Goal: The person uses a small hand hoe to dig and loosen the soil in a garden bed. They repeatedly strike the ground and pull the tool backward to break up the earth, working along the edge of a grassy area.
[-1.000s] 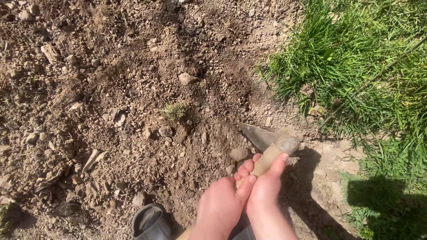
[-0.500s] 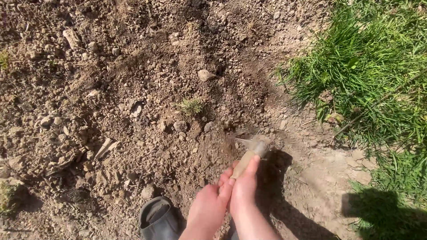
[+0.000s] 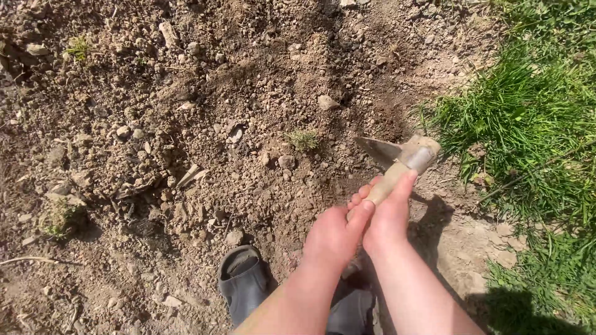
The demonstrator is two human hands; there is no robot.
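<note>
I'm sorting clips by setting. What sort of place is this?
Most likely a garden plot outdoors: loose, stony bare soil in sunlight, a strip of grass along its edge, and both hands, left and right, gripping a small wooden-handled hoe.

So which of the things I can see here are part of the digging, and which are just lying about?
In use:
- hand hoe, its wooden handle gripped by the left hand and right hand
- loose soil under its blade

Just lying about:
- grass along the right
- pale stone
- small weed tuft
- grey shoe, simply worn
</note>
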